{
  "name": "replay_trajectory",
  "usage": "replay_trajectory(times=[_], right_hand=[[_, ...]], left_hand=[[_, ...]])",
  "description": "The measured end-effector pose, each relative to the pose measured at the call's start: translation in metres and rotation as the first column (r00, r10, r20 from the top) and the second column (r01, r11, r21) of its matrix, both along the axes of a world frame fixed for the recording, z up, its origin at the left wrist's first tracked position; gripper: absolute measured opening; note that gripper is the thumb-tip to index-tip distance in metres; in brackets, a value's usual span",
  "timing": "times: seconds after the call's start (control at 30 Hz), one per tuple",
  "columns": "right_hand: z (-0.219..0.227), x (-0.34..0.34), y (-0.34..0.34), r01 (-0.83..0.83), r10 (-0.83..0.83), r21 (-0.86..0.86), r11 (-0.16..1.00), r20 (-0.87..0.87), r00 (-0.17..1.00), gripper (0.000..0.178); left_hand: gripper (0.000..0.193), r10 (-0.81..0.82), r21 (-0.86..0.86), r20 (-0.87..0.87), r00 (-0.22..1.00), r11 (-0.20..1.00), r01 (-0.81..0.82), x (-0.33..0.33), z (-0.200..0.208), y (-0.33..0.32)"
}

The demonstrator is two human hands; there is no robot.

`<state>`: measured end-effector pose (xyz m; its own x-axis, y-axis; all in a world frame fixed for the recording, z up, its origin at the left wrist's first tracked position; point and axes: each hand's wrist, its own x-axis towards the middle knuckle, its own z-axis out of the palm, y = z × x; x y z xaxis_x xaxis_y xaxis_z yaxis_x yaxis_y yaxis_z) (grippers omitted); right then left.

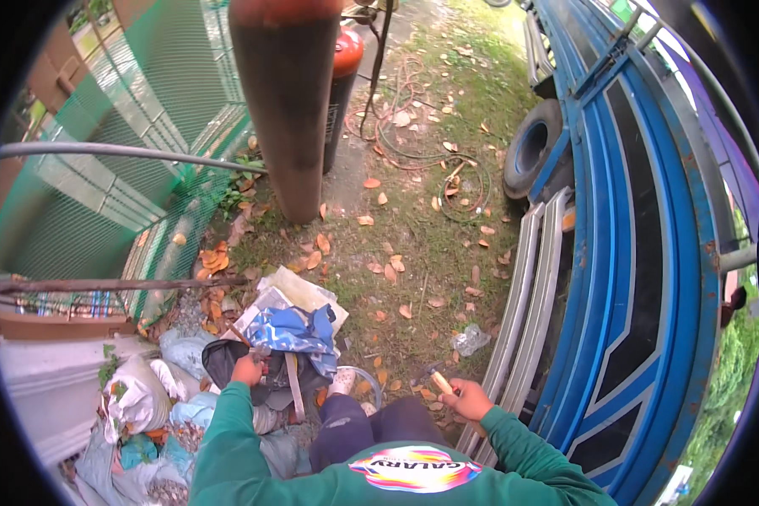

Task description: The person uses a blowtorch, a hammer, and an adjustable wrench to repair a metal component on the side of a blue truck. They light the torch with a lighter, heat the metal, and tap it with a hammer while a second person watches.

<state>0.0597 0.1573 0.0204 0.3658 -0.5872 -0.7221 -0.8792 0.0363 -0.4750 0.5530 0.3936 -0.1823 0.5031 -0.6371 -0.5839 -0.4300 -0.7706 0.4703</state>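
Observation:
My right hand (471, 400), beside the truck's side, is closed around a hammer (441, 383) with a light wooden handle and a dark head. On the left, my left hand (247, 370) has its fingers closed at the edge of a black bag (224, 358). What those fingers grip is small and partly hidden, so I cannot make it out. A blue and white patterned cloth (291, 331) lies against the bag, just beyond this hand. Pale flat sheets (299, 291) lie behind the cloth.
Tall gas cylinders (282, 126) stand ahead. Hoses (413, 160) coil on the leaf-strewn ground. A blue truck (594, 278) lines the right, with pale metal rails (523, 287) alongside. Green netting (143, 160) and filled sacks (135, 396) are at left. A clear plastic piece (471, 340) lies near the rails.

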Motion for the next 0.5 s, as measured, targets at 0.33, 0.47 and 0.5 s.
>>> replay_trajectory(times=[0.33,0.47,0.5], right_hand=[[-0.013,0.008,-0.086,0.135,-0.197,0.291,0.947,0.197,0.961,0.018],[-0.040,0.030,-0.126,-0.012,-0.096,0.406,0.914,0.245,0.965,0.021],[-0.038,0.044,-0.131,-0.059,-0.049,0.409,0.911,0.247,0.968,0.020]], left_hand=[[0.029,-0.207,0.261,-0.031,0.978,0.943,0.208,-0.117,0.095,0.000],[0.032,-0.208,0.129,-0.166,0.964,0.965,0.230,-0.189,0.143,-0.029],[0.032,-0.218,0.043,-0.147,0.965,0.973,0.226,-0.207,0.150,-0.042]])
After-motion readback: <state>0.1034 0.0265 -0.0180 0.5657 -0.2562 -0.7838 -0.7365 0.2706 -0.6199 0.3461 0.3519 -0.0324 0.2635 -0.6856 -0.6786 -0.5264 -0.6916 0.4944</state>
